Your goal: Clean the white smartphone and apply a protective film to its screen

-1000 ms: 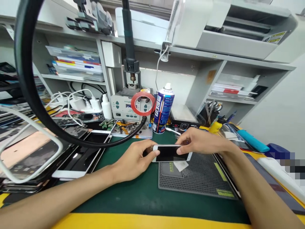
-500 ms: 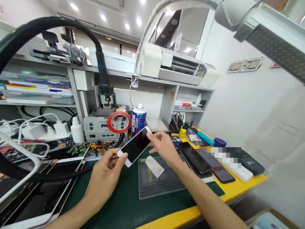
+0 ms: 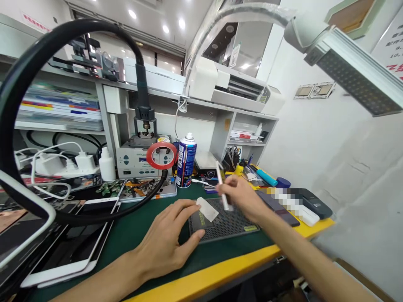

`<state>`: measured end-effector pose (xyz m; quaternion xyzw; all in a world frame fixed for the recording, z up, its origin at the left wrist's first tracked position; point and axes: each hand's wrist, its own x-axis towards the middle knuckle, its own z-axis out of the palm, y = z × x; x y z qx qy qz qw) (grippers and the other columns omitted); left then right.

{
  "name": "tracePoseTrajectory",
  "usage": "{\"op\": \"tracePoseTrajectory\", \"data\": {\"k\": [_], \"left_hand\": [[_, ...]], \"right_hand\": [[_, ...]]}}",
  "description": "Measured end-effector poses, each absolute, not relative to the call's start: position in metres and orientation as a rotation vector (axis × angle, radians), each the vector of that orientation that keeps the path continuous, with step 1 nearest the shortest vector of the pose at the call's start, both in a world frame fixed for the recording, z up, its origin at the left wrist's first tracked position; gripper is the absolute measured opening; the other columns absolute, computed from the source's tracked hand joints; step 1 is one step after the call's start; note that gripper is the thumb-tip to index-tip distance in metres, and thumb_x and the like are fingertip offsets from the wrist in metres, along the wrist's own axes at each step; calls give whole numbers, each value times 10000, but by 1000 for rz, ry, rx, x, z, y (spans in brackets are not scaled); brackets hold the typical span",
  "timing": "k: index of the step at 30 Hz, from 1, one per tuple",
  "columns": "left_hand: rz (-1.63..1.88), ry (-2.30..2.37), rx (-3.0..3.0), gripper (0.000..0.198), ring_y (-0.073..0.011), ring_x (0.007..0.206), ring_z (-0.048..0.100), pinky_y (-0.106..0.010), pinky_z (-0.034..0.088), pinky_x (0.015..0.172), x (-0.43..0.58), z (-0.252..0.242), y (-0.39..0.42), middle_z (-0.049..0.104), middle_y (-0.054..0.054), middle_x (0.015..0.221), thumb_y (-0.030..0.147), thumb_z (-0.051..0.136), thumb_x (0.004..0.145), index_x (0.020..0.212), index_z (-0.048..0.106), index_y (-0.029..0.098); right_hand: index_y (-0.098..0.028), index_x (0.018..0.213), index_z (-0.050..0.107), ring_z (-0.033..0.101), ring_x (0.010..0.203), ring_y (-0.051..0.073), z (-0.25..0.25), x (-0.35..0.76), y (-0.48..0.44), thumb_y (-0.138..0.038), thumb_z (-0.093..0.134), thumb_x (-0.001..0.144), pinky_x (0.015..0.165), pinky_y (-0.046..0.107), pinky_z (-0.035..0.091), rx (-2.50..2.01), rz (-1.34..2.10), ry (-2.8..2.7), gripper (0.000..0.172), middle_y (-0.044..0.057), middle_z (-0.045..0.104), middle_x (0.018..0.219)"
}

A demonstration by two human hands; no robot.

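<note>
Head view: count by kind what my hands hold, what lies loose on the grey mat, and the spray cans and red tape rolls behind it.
Phone, in right hand: 1
White sheet, on mat: 1
Spray can: 1
Red tape roll: 1
Total: 4

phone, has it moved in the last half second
Yes: the phone went from left of the white slip to right of it, now edge-on in the right hand alone.
</note>
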<state>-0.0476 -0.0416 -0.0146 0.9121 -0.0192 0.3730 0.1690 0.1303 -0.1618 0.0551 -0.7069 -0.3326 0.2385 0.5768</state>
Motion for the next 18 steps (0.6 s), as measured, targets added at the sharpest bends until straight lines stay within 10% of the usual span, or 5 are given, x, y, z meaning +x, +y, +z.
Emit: {"op": "tracePoseTrajectory", "data": {"k": [7,18], "left_hand": [[879,38,2611,246,-249,1166,539,-417,513,970,-50,-14,-42,506,-108,1277,302,489,955,1172,571,219],[804,56,2618,235,-266,1164,513,-423,524,911,-50,-12,-43,506,-95,1282,310,492,946,1150,578,232]], "right_hand": [[-204,909,480,446,540,119,79,246,-205,-327,768,604,502,252,298,-2367,170,-802,437,-51,526,618],[-170,1031,541,594,697,202,43,287,-220,-410,716,646,570,281,401,-2656,84,-971,486,38,649,797]]}}
